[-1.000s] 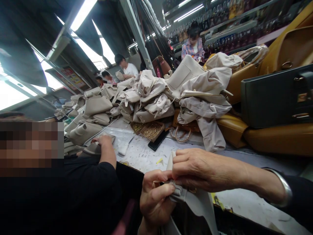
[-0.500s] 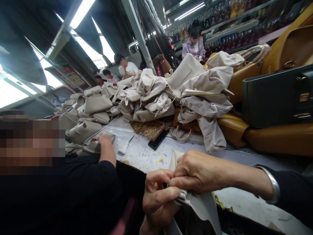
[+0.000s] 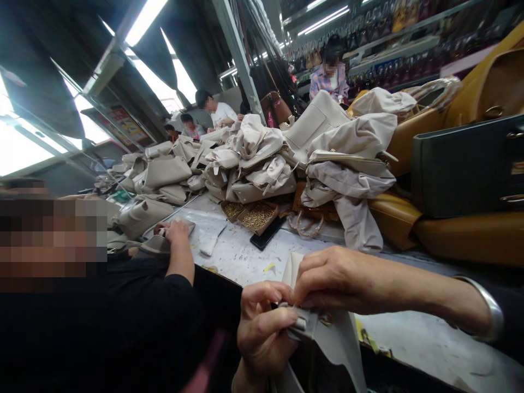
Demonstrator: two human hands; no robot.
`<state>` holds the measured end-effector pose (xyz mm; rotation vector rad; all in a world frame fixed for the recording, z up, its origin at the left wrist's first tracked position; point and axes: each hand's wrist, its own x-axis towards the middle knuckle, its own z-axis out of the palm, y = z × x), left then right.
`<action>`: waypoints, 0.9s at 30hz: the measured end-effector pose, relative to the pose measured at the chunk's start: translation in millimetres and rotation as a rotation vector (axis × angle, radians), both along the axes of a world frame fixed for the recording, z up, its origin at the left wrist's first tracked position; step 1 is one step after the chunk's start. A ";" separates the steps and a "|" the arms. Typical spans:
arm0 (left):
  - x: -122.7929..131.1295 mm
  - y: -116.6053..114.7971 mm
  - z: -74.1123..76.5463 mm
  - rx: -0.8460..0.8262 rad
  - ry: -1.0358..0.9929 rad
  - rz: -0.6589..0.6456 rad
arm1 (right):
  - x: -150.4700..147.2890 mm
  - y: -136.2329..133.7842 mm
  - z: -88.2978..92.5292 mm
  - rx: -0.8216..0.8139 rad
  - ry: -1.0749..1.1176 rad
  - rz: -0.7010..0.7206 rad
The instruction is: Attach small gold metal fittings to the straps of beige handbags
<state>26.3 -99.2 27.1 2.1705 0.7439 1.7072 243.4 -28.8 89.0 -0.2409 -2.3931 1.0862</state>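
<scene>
Big flat white table [image 3: 239, 256] w/ specks on top. Tall heap of soft pale-grey bags [image 3: 256, 150] sits on the table's far side. Boxy dark-green bag [image 3: 462, 169] is at the table's R side. Floppy pale-grey leathery bag [image 3: 341, 341] is held up at the table's near edge. L hand [image 3: 264, 327] pinches its folded rim btwn thumb & fingers; R hand [image 3: 331, 275] is closed on the same rim, just beside. Open brown box [image 3: 267, 222] w/ tiny gold bits [image 3: 257, 216] & flat black phone [image 3: 270, 233] lie on the table's top.
</scene>
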 end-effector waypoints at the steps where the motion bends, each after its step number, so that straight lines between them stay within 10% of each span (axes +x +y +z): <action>1: 0.5 -0.2 0.8 0.002 0.003 0.003 | -0.8 0.0 0.2 0.038 -0.003 -0.005; 13: 9.5 -5.4 0.6 -0.015 -0.062 -0.027 | -19.0 -4.9 -20.3 0.121 -0.122 -0.038; 27: -5.4 -1.2 -5.5 -0.048 -0.036 0.086 | -2.5 1.2 -4.3 0.070 0.008 0.013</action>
